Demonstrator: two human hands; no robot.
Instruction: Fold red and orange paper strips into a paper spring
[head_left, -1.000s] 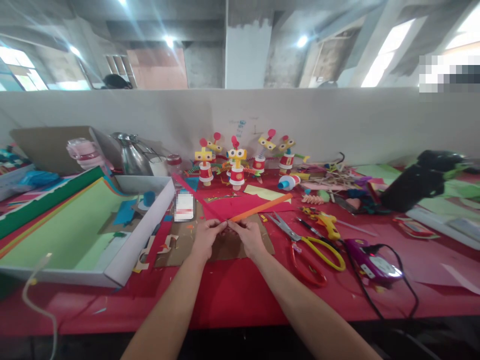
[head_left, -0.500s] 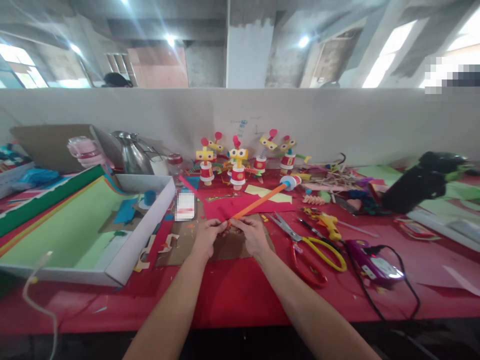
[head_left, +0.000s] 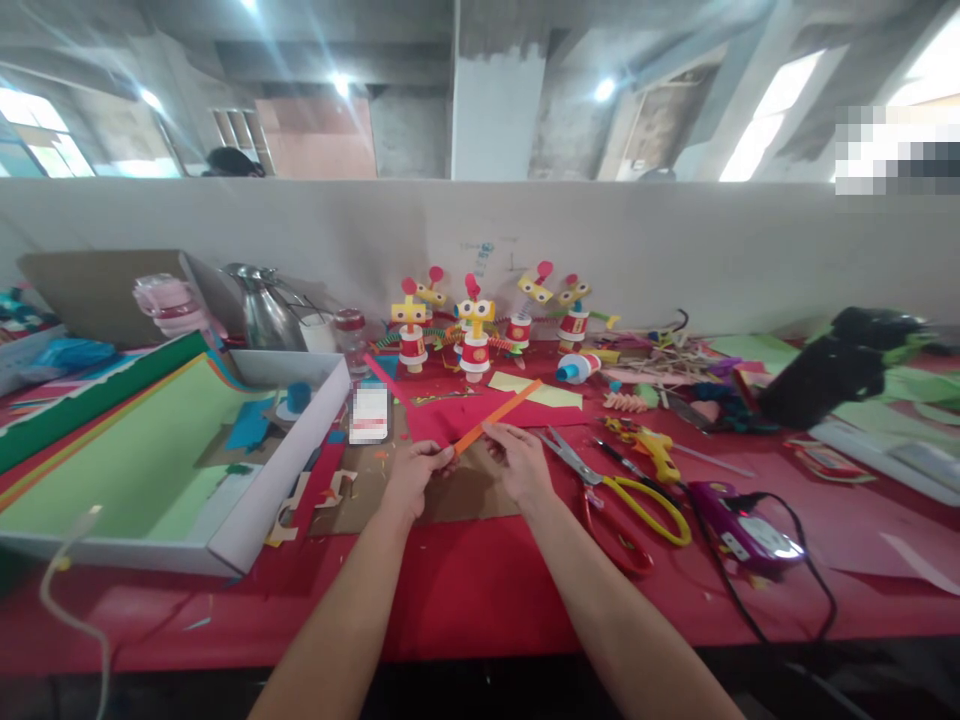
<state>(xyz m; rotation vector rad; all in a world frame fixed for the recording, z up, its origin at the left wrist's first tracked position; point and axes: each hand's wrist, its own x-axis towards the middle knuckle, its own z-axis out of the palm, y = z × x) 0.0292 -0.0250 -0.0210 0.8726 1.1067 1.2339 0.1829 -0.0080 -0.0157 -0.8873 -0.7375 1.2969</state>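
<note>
A narrow orange paper strip (head_left: 504, 410) slants up to the right above a brown cardboard sheet (head_left: 442, 500). My left hand (head_left: 412, 475) pinches its lower end between thumb and fingers. Partway along the strip, my right hand (head_left: 519, 462) has its fingertips closed on the lower edge. Past the strip's far end lies a paper cup (head_left: 581, 367) on its side, red and white with a blue piece at its base. Red paper (head_left: 427, 420) and a pale yellow paper piece (head_left: 559, 392) lie beneath and behind the strip.
Several paper-cup figures (head_left: 475, 345) stand by the partition. Scissors (head_left: 600, 480) with red and yellow handles lie right of my hands, near a yellow glue gun (head_left: 660, 455) and a purple power strip (head_left: 746, 535). At left is a white box (head_left: 281, 470) holding coloured sheets.
My right hand has moved slightly right and up along the orange strip, away from my left hand. The strip's far end now sits lower left, apart from the cup.
</note>
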